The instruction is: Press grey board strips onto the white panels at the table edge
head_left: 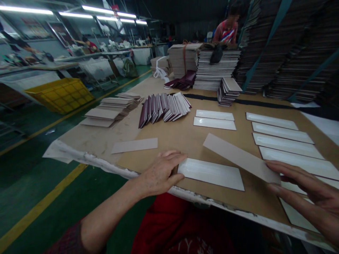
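Note:
My left hand (165,173) grips the left end of a glossy white-faced strip (212,173) lying at the table's front edge, its fingers and thumb on either side of that end. Between the thumb and fingers of my right hand (299,190) is the right end of a plain greyish cardboard strip (238,155). This strip slants above the table, just behind the white-faced one. Another plain cardboard strip (135,145) rests to the left, beyond my left hand. Several white-faced strips (288,144) lie in a column at the right, some partly hidden by my right hand.
Two white-faced strips (214,120) lie mid-table. Leaning dark-edged pieces (165,107) and stacked cardboard (113,109) stand farther left. Tall stacks (217,68) line the back, with a person (226,30) behind them. A yellow crate (59,93) stands off to the left.

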Demonstrator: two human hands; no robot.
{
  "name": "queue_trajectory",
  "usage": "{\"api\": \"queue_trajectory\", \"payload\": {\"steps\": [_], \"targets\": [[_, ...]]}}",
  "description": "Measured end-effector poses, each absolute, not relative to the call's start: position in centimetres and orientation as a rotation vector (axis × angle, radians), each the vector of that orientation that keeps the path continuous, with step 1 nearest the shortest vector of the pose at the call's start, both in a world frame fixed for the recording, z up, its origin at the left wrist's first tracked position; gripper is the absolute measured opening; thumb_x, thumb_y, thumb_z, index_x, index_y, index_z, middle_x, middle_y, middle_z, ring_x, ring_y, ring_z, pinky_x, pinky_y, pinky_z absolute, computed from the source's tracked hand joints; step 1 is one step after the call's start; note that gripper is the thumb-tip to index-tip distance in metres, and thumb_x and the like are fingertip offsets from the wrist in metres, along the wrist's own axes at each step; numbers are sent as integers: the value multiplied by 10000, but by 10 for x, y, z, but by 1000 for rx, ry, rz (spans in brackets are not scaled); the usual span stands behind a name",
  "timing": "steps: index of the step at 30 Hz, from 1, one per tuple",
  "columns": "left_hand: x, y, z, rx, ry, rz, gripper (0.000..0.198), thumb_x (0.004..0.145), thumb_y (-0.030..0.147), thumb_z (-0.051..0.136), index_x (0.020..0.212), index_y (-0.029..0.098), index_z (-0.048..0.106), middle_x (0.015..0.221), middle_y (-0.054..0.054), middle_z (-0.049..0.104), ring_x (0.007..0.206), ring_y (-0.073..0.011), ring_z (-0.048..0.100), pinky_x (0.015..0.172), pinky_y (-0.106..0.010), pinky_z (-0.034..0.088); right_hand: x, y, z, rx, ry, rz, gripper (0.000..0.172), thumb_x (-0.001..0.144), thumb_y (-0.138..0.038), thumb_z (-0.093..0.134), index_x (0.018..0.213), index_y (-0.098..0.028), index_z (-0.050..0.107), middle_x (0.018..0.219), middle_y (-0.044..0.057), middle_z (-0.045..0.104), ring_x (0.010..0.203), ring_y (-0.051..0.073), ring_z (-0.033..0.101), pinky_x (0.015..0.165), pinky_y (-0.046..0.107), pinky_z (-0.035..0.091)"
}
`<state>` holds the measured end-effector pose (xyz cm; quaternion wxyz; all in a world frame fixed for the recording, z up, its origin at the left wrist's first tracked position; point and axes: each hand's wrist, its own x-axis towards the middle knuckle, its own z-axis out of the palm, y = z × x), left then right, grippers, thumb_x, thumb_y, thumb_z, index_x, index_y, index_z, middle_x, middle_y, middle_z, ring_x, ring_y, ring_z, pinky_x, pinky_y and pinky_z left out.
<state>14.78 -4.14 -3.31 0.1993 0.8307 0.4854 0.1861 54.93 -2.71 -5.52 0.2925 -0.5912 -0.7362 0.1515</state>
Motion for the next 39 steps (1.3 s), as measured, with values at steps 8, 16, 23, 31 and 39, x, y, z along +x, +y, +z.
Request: {"api": "queue_trajectory", "payload": {"steps": [8, 16, 23, 31, 39], "targets": [[145, -36, -38, 2244, 1323, 649, 634, 843, 340, 693, 1413, 178, 466, 1401, -157, 571, 1308, -306, 505, 1117, -556, 406, 529, -32, -71, -1446, -2165, 580, 423, 933, -575, 583, 1333, -438, 606, 1427, -12, 577, 1369, 319, 485, 1132, 609, 408], [144, -38, -40, 2205, 1332, 692, 624, 822, 332, 738, 1382, 194, 499, 1357, -135, 606, 1297, -288, 512, 1113, -528, 416, 518, -23, -75, -1263, -2280, 577, 393, 963, -467, 575, 1355, -447, 572, 1407, 3, 588, 1326, 312, 528, 1047, 588, 519], [143, -36, -44, 2220, 1304, 736, 574, 831, 353, 738, 1348, 200, 542, 1324, -124, 637, 1287, -281, 528, 1125, -516, 405, 514, -18, -75, -1220, -2330, 545, 381, 968, -427, 570, 1347, -411, 595, 1375, 17, 613, 1311, 307, 543, 1010, 533, 564], [141, -35, -48, 2253, 1260, 768, 484, 883, 287, 664, 1341, 194, 539, 1325, -114, 639, 1282, -260, 531, 1127, -493, 406, 509, -16, -77, -1196, -2328, 551, 371, 973, -438, 565, 1344, -446, 568, 1381, 3, 599, 1303, 295, 542, 986, 553, 573], [144, -35, -47, 2230, 1248, 794, 422, 876, 269, 646, 1289, 215, 577, 1302, -108, 657, 1263, -260, 549, 1107, -515, 423, 510, -14, -78, -1196, -2345, 531, 385, 953, -458, 595, 1332, -392, 618, 1373, 20, 623, 1305, 322, 546, 1054, 592, 513]]}}
